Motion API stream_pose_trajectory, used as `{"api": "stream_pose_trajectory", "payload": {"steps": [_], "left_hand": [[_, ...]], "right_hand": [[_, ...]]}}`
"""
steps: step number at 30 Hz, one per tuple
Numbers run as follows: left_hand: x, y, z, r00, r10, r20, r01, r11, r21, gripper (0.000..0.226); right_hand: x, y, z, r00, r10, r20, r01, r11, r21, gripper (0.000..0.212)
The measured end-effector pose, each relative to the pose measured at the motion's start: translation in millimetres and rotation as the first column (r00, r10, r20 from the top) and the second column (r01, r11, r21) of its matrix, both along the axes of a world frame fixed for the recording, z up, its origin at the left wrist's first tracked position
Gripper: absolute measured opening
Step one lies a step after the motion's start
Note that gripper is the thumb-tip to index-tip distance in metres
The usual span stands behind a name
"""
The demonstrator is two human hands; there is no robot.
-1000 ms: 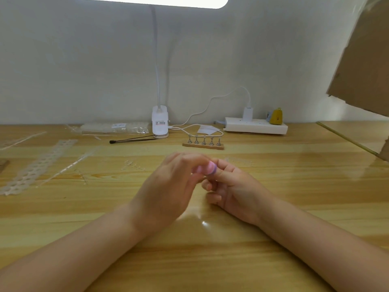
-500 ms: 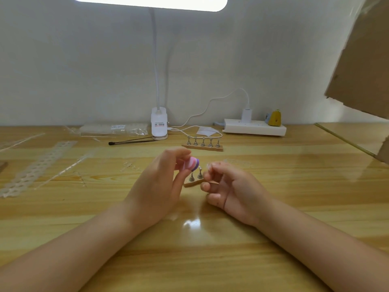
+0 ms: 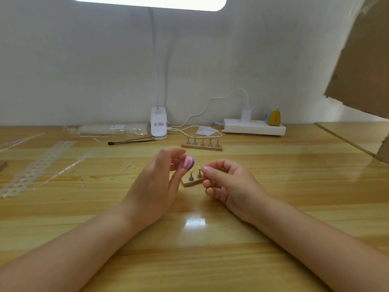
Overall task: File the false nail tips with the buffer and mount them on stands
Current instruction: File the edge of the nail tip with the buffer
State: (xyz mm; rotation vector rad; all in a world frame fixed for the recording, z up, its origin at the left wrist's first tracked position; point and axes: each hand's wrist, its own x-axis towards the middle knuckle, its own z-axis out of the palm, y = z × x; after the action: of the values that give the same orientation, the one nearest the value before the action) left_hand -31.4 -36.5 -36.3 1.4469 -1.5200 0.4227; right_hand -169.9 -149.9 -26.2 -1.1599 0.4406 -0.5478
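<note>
My left hand (image 3: pixel 156 187) pinches a small pink, white and purple buffer (image 3: pixel 187 163) between thumb and fingers, held just above the table. My right hand (image 3: pixel 228 184) pinches a clear false nail tip (image 3: pixel 202 168) at its thumb and forefinger, right beside the top of a metal stand. A wooden base with metal stands (image 3: pixel 192 179) lies between my hands, partly hidden by them. A second wooden base with several metal stands (image 3: pixel 202 144) sits farther back.
A white clip lamp (image 3: pixel 158 125) stands at the back with a cable to a white power strip (image 3: pixel 254 127). A black brush (image 3: pixel 130 141) and plastic bags of nail tips (image 3: pixel 113 129) lie at back left, perforated clear strips (image 3: pixel 37 165) at left. Cardboard (image 3: pixel 362 60) hangs at upper right.
My hands have drawn apart, the buffer moving left and away from the nail tip. The near stand base between them has come into view.
</note>
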Motion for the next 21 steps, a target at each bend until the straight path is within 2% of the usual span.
{"api": "stream_pose_trajectory", "payload": {"steps": [8, 12, 15, 18, 21], "left_hand": [[-1.4, -0.3, 1.5, 1.000, -0.017, -0.017, 0.017, 1.000, -0.020, 0.028], [-0.4, 0.6, 0.6, 0.999, -0.020, 0.026, 0.019, 1.000, 0.023, 0.029], [-0.8, 1.1, 0.4, 0.999, 0.006, 0.045, -0.008, 0.999, 0.039, 0.024], [-5.0, 1.1, 2.7, 0.998, 0.028, 0.060, -0.026, 0.999, -0.025, 0.025], [-10.9, 1.1, 6.9, 0.986, -0.037, 0.164, 0.052, 0.995, -0.084, 0.034]], "right_hand": [[0.2, 3.5, -1.9, 0.999, 0.037, 0.038, -0.035, 0.998, -0.059, 0.020], [-1.4, 4.8, 0.7, 0.998, 0.063, 0.014, -0.062, 0.995, -0.073, 0.024], [-2.2, 4.1, 1.6, 0.997, 0.076, 0.013, -0.075, 0.995, -0.063, 0.018], [-1.8, 1.9, 2.1, 0.996, 0.088, 0.029, -0.088, 0.996, -0.004, 0.012], [-1.7, 0.6, 2.2, 0.991, 0.130, 0.026, -0.130, 0.992, -0.006, 0.011]]}}
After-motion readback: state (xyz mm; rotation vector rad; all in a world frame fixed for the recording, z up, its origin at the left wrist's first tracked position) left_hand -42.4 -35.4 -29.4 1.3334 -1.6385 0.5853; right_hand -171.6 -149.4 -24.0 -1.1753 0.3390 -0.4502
